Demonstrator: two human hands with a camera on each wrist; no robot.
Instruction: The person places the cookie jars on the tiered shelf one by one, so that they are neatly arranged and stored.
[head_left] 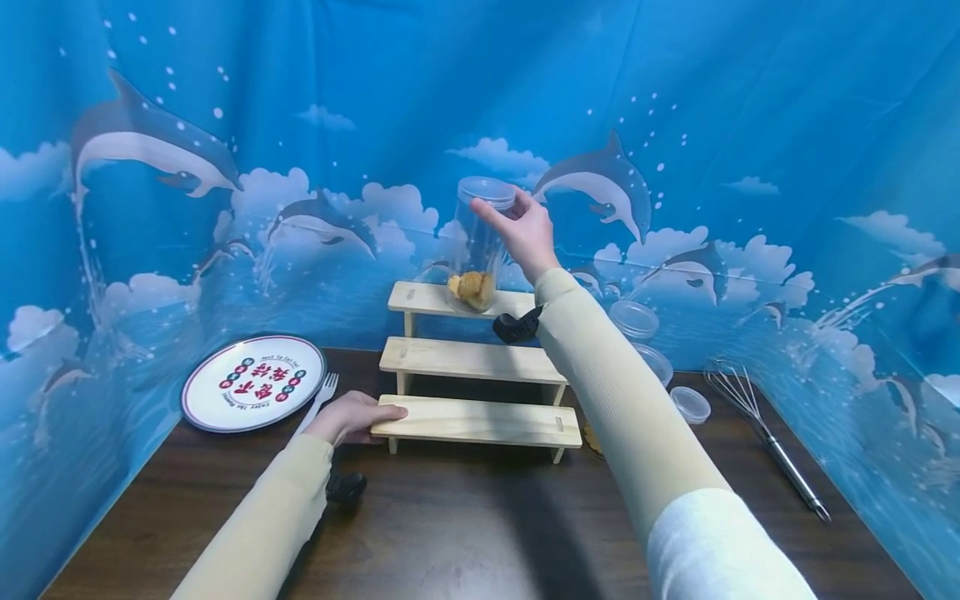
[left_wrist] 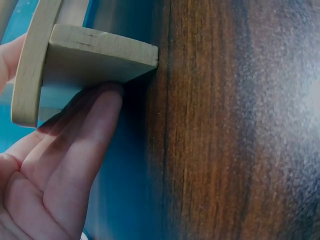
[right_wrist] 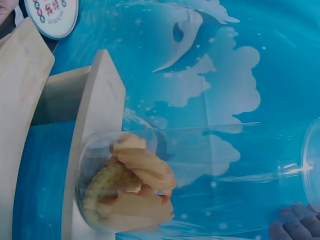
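Note:
A clear plastic jar (head_left: 480, 237) with several golden-brown pastries (head_left: 474, 288) in its bottom stands upright at the top tier of a three-step wooden display stand (head_left: 472, 357). Fingers and thumb of my right hand (head_left: 528, 233) grip the jar round its upper end. In the right wrist view, the jar's base (right_wrist: 82, 185) is right at the top board. My left hand (head_left: 356, 414) holds the left end of the lowest board, thumb on top. From the left wrist view, the left fingers (left_wrist: 100, 125) reach beneath the board, against its leg (left_wrist: 105, 50).
A white plate (head_left: 213, 392) with red lettering leans at the back left beside a white fork (head_left: 326, 390). Clear round containers (head_left: 634, 319), a small clear lid (head_left: 690, 405) and a whisk (head_left: 780, 450) are on the right. A brown biscuit (head_left: 593, 439) shows partly behind my right sleeve.

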